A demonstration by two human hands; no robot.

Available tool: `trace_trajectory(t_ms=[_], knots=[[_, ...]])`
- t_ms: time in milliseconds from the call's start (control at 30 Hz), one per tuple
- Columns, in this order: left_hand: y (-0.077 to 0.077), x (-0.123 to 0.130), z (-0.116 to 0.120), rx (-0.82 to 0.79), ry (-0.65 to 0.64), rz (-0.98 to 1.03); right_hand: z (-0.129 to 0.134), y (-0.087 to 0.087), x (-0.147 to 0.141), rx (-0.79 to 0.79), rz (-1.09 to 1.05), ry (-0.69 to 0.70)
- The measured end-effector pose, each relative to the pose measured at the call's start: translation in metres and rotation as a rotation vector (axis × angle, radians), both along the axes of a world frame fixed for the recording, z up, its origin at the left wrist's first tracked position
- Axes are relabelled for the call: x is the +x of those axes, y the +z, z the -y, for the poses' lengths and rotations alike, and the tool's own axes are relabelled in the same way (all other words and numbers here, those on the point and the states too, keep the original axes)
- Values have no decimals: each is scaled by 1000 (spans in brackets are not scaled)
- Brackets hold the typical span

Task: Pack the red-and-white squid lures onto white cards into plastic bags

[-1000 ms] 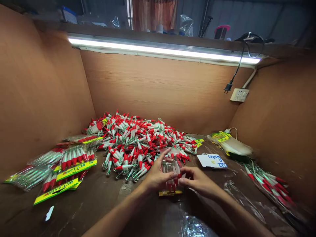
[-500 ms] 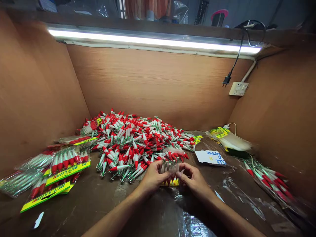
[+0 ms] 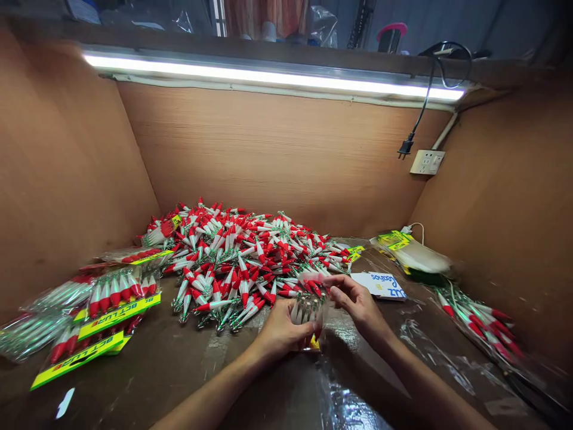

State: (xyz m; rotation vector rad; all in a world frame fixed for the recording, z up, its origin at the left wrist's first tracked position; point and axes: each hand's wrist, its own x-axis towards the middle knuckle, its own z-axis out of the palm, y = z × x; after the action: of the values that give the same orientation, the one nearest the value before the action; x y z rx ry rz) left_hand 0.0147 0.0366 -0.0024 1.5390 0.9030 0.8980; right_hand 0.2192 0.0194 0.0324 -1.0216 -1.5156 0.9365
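Observation:
A clear bag of red and white lures (image 3: 308, 312), with a bit of yellow card low on it, is gripped in my left hand (image 3: 284, 327), thumb across its front. My right hand (image 3: 356, 301) is up and to the right of the bag, fingers curled with thumb and index near each other. Its fingertips are beside a translucent piece (image 3: 311, 278) lying at the near edge of the big lure pile (image 3: 242, 257); whether they pinch anything is too small to tell.
Filled bags with yellow cards (image 3: 119, 310) lie at the left. On the right are a handwritten white card (image 3: 379, 285), flat bags with yellow headers (image 3: 414, 254) and loose-looking lures in plastic (image 3: 481, 325). A black plug (image 3: 406, 145) hangs near a wall socket (image 3: 427, 162).
My right hand has come off the bag and moved up and slightly right, toward the pile's edge. The bag stays in my left hand, slightly lower. The view has shifted slightly.

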Motion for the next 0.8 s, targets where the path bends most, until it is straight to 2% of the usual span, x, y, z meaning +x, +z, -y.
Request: trace_trajectory(t_ms=[100, 300, 433, 633, 700, 800], knots=[[2, 2, 3, 15, -14, 36, -5, 11, -2, -24, 81, 52], [0, 1, 4, 13, -19, 24, -10, 0, 0, -56, 152, 7], [-2, 0, 2, -27, -27, 47, -8, 0, 4, -43, 178, 4], [-1, -2, 0, -28, -111, 79, -9, -1, 12, -99, 62, -1], [0, -3, 0, -50, -143, 86, -8, -2, 15, -81, 50, -29], [1, -5, -2, -97, -173, 120, -4, 1, 17, 42, 118, -116]])
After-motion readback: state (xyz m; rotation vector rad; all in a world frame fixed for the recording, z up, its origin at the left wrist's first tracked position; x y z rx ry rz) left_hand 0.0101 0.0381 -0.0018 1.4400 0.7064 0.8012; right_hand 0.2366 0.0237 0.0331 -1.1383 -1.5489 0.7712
